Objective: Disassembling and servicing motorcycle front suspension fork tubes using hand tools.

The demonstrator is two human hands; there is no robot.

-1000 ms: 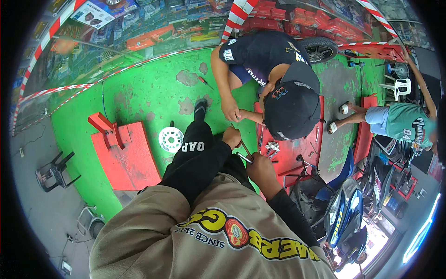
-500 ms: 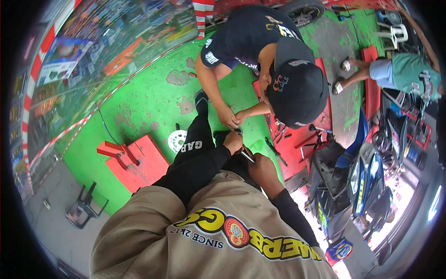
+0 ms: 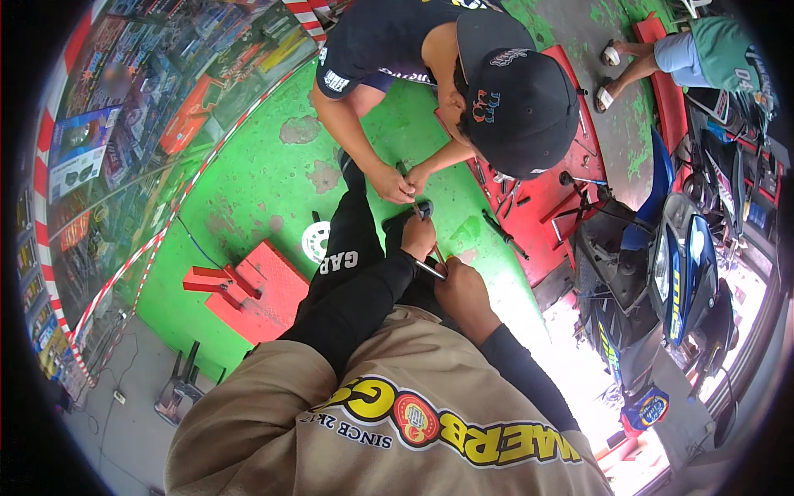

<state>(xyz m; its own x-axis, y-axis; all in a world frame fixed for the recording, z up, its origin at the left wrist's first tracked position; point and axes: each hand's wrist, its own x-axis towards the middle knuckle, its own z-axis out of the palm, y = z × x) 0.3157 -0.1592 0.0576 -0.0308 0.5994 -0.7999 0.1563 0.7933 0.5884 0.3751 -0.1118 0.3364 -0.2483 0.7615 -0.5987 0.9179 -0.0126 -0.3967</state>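
Observation:
My left hand is closed round a narrow bar that runs from a co-worker's hands down toward my right hand. My right hand is lower and to the right, its fingers closed at the end of the bar and a shiny silver tool. Just above my left hand, the co-worker's two hands grip the bar's far end. The co-worker, in a dark cap, bends over it. My dark-clad legs show beneath my arms.
A red ramp plate and white disc lie left on the green floor. Tools lie on a red platform at right, beside scooters. A glass display case lines the left. Another person stands upper right.
My left hand has moved up a little with the bar. The co-worker's hands and head sit higher in the picture. The surroundings have swung round in the view.

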